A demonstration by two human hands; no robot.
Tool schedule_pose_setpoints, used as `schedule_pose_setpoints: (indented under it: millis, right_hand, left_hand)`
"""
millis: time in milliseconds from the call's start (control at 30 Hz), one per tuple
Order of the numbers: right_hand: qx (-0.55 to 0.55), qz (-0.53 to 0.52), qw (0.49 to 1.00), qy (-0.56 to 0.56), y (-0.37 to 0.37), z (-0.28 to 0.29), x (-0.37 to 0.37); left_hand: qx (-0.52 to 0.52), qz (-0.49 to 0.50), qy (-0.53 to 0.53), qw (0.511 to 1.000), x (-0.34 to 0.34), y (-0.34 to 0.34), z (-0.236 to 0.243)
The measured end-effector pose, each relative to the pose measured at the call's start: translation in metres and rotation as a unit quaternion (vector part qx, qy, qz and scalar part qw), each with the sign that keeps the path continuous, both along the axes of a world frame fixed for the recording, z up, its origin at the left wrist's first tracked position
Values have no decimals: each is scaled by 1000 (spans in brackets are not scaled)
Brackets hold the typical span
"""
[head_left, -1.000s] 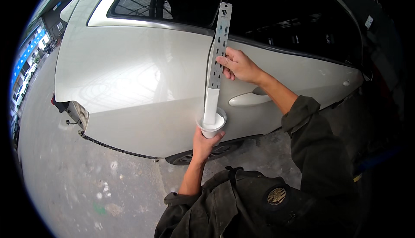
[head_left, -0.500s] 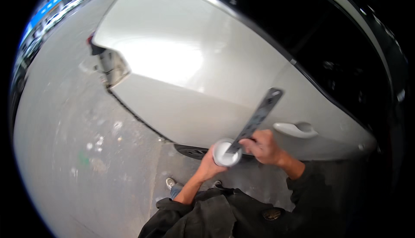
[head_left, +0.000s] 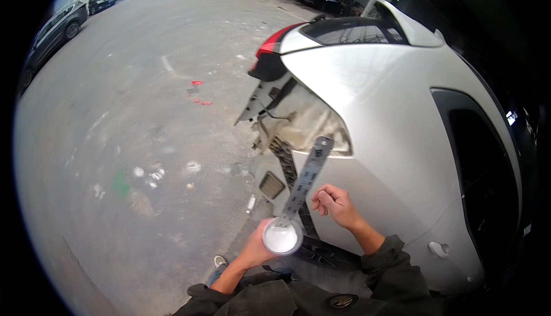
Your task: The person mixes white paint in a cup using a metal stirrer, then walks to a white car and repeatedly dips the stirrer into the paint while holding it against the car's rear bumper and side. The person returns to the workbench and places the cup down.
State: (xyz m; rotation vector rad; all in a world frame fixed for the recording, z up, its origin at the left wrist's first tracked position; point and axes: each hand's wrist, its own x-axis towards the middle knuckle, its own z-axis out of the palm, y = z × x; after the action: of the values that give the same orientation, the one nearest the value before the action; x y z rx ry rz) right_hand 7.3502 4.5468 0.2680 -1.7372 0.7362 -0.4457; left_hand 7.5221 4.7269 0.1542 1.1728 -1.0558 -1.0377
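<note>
My left hand [head_left: 253, 248] is closed round a cup [head_left: 282, 253] of white liquid, probably paint, and holds it low in front of me. A flat grey metal stirring ruler [head_left: 308, 174], with slots and a hole at its top end, stands tilted in the cup. Its lower end dips in at the far rim, and its upper end points toward the car. My right hand [head_left: 337, 204] is off the ruler, a little to its right. Its fingers are curled in a loose fist, and nothing shows in them.
A silver-white car [head_left: 396, 126] stands close on my right. Its rear corner is stripped to bare metal [head_left: 310, 122] below the red tail light [head_left: 272, 41]. A small white object [head_left: 251, 204] lies near it. Parked cars [head_left: 54, 35] line the far side of the stained concrete floor [head_left: 143, 144].
My right hand has let go of the ruler, which now leans in the cup by itself. The view has swung from the car's side to its rear corner.
</note>
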Motion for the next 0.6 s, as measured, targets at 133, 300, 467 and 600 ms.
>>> schedule_pose_setpoints:
  millis: [133, 300, 467, 600]
  right_hand:
    - [-45, 68, 994, 72, -11, 3, 98]
    - [-403, 178, 893, 93, -20, 53, 186]
    - [-598, 155, 781, -91, 1, 146, 280]
    - [-654, 103, 733, -159, -23, 161, 326]
  left_hand:
    - [43, 131, -38, 990, 102, 22, -11]
    - [49, 234, 33, 970, 195, 10, -34]
    - [76, 316, 97, 941, 294, -8, -53]
    - [61, 279, 41, 957, 372, -93, -40]
